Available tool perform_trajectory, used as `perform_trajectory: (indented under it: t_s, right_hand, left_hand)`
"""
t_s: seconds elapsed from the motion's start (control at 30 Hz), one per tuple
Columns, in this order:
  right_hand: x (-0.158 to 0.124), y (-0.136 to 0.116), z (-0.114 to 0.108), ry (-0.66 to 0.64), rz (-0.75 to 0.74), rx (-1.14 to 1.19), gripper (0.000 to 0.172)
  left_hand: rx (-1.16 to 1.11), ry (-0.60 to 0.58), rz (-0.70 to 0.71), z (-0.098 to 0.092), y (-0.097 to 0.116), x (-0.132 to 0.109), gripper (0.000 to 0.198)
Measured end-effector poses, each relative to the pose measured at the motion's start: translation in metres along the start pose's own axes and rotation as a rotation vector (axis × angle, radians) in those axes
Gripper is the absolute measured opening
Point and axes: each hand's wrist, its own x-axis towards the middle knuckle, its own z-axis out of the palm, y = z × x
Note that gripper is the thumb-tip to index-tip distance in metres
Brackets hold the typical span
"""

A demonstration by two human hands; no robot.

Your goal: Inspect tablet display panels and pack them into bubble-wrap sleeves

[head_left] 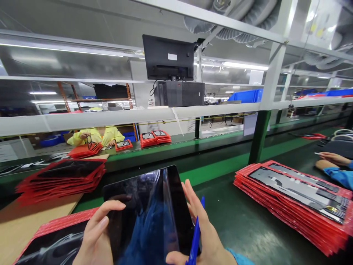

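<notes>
A glossy black tablet screen (143, 217) is held up tilted in front of me, with clear film and reflections on its face. My left hand (95, 237) grips its left edge, index finger and thumb showing at the front. On the right edge, my right hand (208, 235) has the thumb over the lower front and fingers along the side and back. A slim blue pen-like tool (196, 237) is also in that hand, pointing upward. Below my left hand lies another black screen (55, 244) on red bubble wrap (63, 219).
To the right stands a stack of red bubble sheets (286, 209) topped with a grey-and-black panel. More red sheets (63, 184) are piled at left. A co-worker in yellow (110, 135) sits opposite; another person's hand (333, 159) shows at right. A white shelf rail (124, 117) crosses ahead.
</notes>
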Motion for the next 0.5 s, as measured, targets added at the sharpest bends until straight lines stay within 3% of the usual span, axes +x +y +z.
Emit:
perform_trajectory:
  t_s: [0.1, 0.2, 0.33, 0.5]
  right_hand:
    - [-0.001, 0.003, 0.005, 0.053, -0.214, -0.129, 0.091]
    - [-0.002, 0.004, 0.005, 0.064, -0.241, -0.12, 0.072]
    - [-0.008, 0.004, 0.001, 0.155, -0.264, -0.098, 0.047]
    - [-0.009, 0.004, 0.005, 0.444, -0.275, -0.09, 0.049]
  left_hand:
    - [0.04, 0.006, 0.254, -0.001, -0.007, 0.004, 0.016]
    - [0.135, -0.077, 0.41, -0.001, -0.009, 0.008, 0.011]
    - [0.204, -0.148, 0.487, 0.002, -0.007, 0.005, 0.01]
    - [0.184, -0.103, 0.489, 0.011, -0.006, -0.015, 0.012]
